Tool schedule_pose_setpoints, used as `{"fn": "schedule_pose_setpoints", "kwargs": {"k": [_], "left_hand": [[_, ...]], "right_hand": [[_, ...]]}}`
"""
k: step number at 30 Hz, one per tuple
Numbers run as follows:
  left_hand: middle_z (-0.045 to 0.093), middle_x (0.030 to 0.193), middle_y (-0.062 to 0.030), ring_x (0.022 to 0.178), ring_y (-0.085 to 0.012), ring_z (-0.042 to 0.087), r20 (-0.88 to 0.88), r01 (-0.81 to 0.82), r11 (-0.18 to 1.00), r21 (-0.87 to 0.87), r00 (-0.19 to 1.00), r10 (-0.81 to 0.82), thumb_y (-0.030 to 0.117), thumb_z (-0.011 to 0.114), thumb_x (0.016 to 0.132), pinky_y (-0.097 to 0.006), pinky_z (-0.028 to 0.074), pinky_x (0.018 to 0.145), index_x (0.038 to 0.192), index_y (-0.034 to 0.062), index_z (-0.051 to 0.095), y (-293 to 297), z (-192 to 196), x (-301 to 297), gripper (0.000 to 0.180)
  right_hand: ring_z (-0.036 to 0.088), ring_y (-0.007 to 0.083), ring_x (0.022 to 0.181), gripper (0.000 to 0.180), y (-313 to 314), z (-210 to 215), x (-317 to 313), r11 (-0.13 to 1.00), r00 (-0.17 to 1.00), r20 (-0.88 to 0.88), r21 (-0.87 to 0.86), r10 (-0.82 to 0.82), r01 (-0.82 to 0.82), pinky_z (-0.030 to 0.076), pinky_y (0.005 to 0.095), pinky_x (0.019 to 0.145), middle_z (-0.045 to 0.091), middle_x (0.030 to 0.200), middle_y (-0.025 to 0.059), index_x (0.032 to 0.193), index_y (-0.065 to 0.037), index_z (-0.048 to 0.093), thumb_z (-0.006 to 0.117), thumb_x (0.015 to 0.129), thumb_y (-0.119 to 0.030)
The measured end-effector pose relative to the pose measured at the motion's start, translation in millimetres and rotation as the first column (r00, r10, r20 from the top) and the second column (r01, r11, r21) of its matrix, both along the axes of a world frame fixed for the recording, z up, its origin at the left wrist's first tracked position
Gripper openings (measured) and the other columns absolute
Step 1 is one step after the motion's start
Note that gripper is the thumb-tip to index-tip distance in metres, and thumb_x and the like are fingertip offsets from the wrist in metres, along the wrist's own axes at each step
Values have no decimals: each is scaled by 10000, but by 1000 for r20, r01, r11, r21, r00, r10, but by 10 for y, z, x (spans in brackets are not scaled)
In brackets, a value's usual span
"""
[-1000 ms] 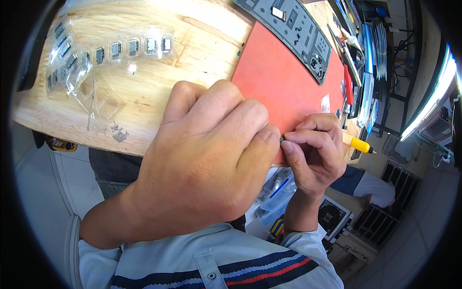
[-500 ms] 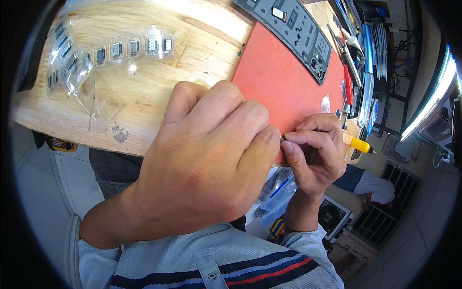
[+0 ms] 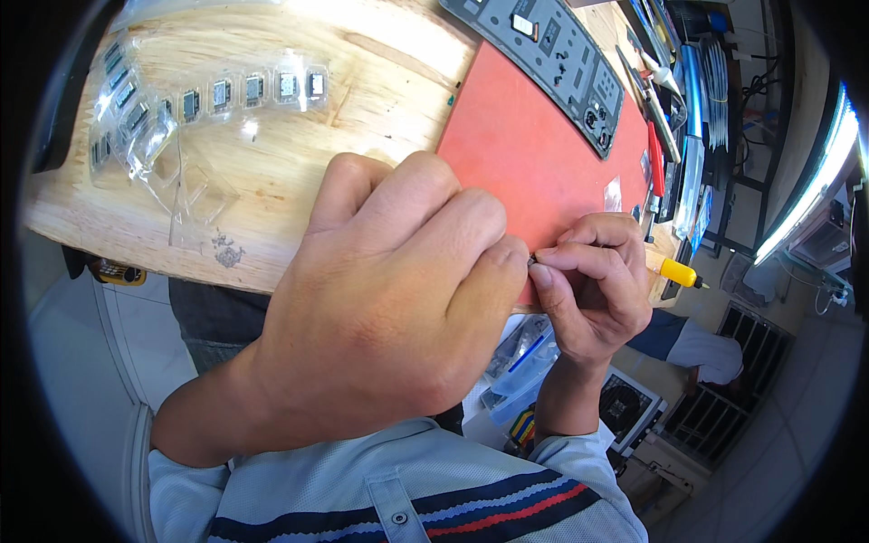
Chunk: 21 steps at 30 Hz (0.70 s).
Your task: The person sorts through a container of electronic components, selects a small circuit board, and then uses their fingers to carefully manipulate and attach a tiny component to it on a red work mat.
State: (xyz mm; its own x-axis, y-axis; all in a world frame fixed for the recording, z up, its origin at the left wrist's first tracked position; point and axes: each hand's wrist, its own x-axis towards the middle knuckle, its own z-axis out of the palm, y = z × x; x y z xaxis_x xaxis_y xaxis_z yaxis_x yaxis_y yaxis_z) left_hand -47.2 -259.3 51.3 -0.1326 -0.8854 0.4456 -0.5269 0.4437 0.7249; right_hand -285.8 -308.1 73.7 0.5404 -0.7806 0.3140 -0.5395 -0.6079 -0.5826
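Note:
My left hand (image 3: 398, 281) is closed, back of the hand up, at the near edge of a red mat (image 3: 516, 136). Its fingertips curl under and are hidden, so what they grip does not show. Facing it, my right hand (image 3: 602, 281) pinches a tiny dark piece (image 3: 532, 260) between thumb and forefinger. That piece sits right against the left hand's fingers and is too small to name. Farther back on the mat lies a dark grey phone panel (image 3: 579, 90) with cutouts and small parts on it.
A clear blister strip (image 3: 222, 93) of small components curves across the wooden table (image 3: 389, 100). Tools, among them a red-handled one (image 3: 654, 158), crowd the right side. A yellow pointed tool (image 3: 677, 271) shows beyond my right hand. Another person (image 3: 706, 353) is in the background.

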Motion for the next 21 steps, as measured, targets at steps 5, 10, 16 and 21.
{"fn": "schedule_pose_setpoints", "kwargs": {"k": [5,10,16,21], "left_hand": [[652,894,-50,810,-245,594,9,-5,1000,12,1000,5,123,824,770,-398,414,753,1001,19,762,8,1,-8,262],[660,899,-52,811,-250,594,-18,-20,1000,5,1000,20,85,833,763,-404,416,755,1024,29,754,7,-18,-14,278],[668,897,-65,830,-272,608,-42,-35,999,-12,999,34,58,862,738,-416,421,768,1028,52,758,-1,-18,-15,308],[675,903,-69,838,-275,611,-37,-40,999,-22,999,39,53,865,734,-411,426,775,1037,53,762,-3,-6,-24,319]], "right_hand": [[634,214,856,260,3,5,8,1000,1000,-1,5,-6,6,476,322,719,686,953,110,958,-11,803,891,715,25],[619,209,847,214,35,147,1,992,995,-48,-87,-92,88,474,319,711,674,945,113,939,-1,789,869,746,43],[593,197,798,159,190,259,-1,973,949,-211,-60,-232,225,455,325,695,659,887,78,864,-33,778,879,745,2],[613,222,853,184,137,305,-84,985,972,-159,-11,-172,172,470,358,767,685,925,94,930,-36,813,849,755,5]]}}
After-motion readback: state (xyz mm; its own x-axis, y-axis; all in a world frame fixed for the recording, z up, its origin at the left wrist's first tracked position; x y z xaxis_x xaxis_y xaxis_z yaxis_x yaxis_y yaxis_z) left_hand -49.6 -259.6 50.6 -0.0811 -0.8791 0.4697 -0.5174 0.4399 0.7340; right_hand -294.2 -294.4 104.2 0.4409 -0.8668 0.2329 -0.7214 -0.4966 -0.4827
